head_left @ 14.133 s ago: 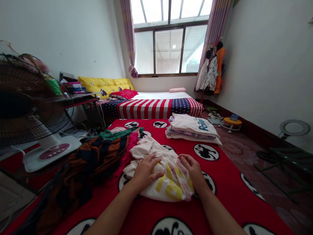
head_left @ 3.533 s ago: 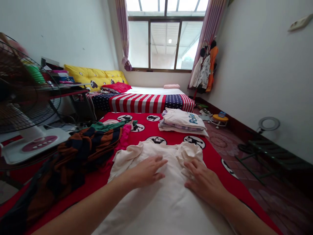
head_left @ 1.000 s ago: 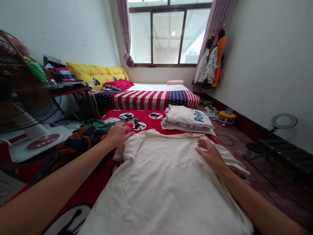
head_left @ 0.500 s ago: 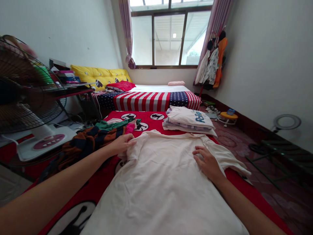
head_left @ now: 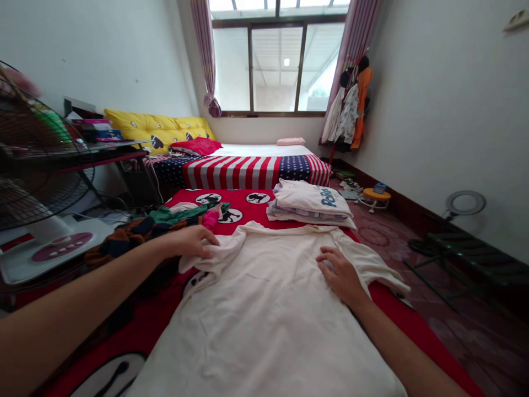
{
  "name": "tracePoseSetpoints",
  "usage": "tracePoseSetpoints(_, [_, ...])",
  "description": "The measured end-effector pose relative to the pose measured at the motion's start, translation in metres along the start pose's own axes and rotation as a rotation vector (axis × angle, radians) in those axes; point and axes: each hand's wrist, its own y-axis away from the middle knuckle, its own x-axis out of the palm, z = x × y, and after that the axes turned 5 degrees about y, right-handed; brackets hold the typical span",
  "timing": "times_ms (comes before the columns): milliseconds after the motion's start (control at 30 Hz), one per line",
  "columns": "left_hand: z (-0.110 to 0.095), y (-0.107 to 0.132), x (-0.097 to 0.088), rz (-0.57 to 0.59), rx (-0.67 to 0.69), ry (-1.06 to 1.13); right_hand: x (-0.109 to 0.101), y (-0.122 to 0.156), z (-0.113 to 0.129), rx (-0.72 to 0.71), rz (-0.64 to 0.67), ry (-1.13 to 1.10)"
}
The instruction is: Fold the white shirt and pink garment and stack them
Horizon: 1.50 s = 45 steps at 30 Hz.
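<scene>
A cream T-shirt (head_left: 268, 309) lies spread flat on a red blanket (head_left: 144, 325) with black-and-white round prints. My left hand (head_left: 190, 241) is closed on the shirt's left sleeve, which is bunched under the fingers. My right hand (head_left: 339, 273) lies flat on the shirt near its right shoulder, fingers stretched out. Beyond the collar sits a stack of folded clothes (head_left: 311, 205), the top one white with blue letters. To the left lies a heap of unfolded clothes (head_left: 157, 226) in brown, navy, green and pink.
A standing fan (head_left: 28, 165) with a white base is close at the left. Behind it is a low table with books (head_left: 97, 132). A bed with a flag-pattern cover (head_left: 248, 168) stands ahead. A small stool (head_left: 372, 197), a ring light (head_left: 463, 203) and a dark rack (head_left: 475, 259) line the right wall.
My left hand slid from the clothes heap onto the shirt's left sleeve and closed on it, pulling it outward. My right hand drew slightly back along the right shoulder, staying flat.
</scene>
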Motion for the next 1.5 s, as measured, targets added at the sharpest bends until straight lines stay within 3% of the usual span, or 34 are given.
tracePoseSetpoints(133, [0.022, -0.005, -0.034, -0.345, -0.151, -0.293, 0.0, 0.0, 0.001, -0.005, -0.001, 0.008])
tracePoseSetpoints(267, [0.029, -0.01, -0.021, -0.446, -0.184, -0.434, 0.0, 0.0, 0.002, -0.028, 0.005, 0.014])
tracePoseSetpoints(367, [0.012, -0.017, 0.002, -0.566, -0.161, -0.531, -0.001, 0.0, 0.003, -0.044, 0.02, 0.027])
tracePoseSetpoints(500, [-0.042, -0.028, 0.034, -0.694, -0.025, -0.568, -0.001, 0.001, 0.005, -0.04, 0.024, 0.043])
tracePoseSetpoints(567, [-0.073, -0.034, 0.056, -0.638, 0.099, -0.551, -0.002, 0.001, 0.006, -0.037, 0.028, 0.043])
tracePoseSetpoints(667, [-0.105, -0.041, 0.096, -0.5, 0.274, -0.315, -0.003, 0.001, 0.005, -0.037, 0.026, 0.034])
tracePoseSetpoints(733, [-0.11, -0.044, 0.121, -0.458, 0.297, -0.202, -0.003, 0.001, 0.005, -0.036, 0.024, 0.024])
tracePoseSetpoints(833, [-0.1, -0.048, 0.145, -0.415, 0.252, -0.126, -0.004, 0.001, 0.004, -0.027, 0.022, 0.009])
tracePoseSetpoints(1033, [-0.082, -0.054, 0.155, -0.38, 0.214, -0.101, -0.002, 0.002, 0.007, -0.027, 0.012, 0.011])
tracePoseSetpoints(1167, [-0.083, -0.054, 0.157, -0.382, 0.22, -0.081, -0.016, -0.019, 0.0, -0.001, 0.059, 0.068])
tracePoseSetpoints(1333, [-0.082, -0.054, 0.159, -0.395, 0.234, -0.051, -0.041, -0.069, -0.033, 0.186, -0.093, 0.301])
tracePoseSetpoints(1500, [-0.081, -0.054, 0.16, -0.404, 0.24, -0.036, -0.041, -0.096, -0.065, 0.313, -0.024, 0.462])
